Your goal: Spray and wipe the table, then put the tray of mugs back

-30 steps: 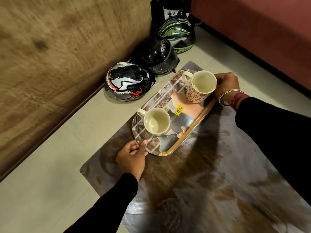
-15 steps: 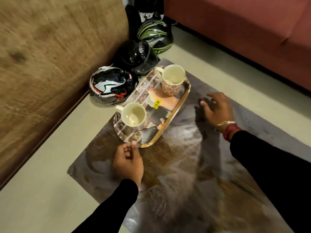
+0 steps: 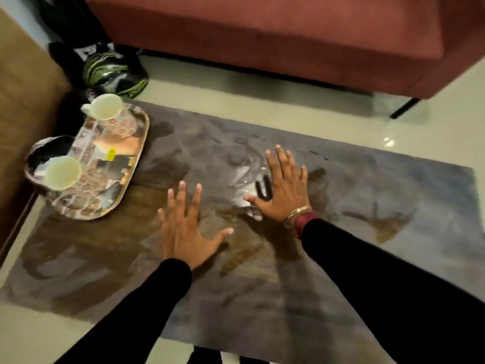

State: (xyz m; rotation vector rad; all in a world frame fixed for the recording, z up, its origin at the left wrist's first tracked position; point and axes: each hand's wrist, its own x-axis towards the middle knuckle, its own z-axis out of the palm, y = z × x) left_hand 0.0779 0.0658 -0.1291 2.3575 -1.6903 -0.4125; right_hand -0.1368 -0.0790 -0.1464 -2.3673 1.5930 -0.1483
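Note:
The dark glossy table top (image 3: 341, 258) fills most of the view. At its left end lies an oval printed tray (image 3: 126, 164) with a gold rim. Two cream mugs with red flower patterns stand on it, one at the far end (image 3: 106, 107) and one at the near end (image 3: 61, 173). My left hand (image 3: 185, 228) hovers over the middle of the table, fingers spread, holding nothing. My right hand (image 3: 284, 187), with a bangle at the wrist, is spread just right of it, also holding nothing. Both hands are clear of the tray.
A red sofa (image 3: 262, 35) runs along the far side, with a dark leg (image 3: 404, 107) at the right. Helmets lie on the pale floor at the left: a green-striped one (image 3: 115, 72) and another (image 3: 47, 148) partly behind the tray. A wooden panel (image 3: 23, 101) stands at the left.
Both hands let go of the tray and drew back to the table's middle, fingers spread. The view swung right, so the tray now sits at the left.

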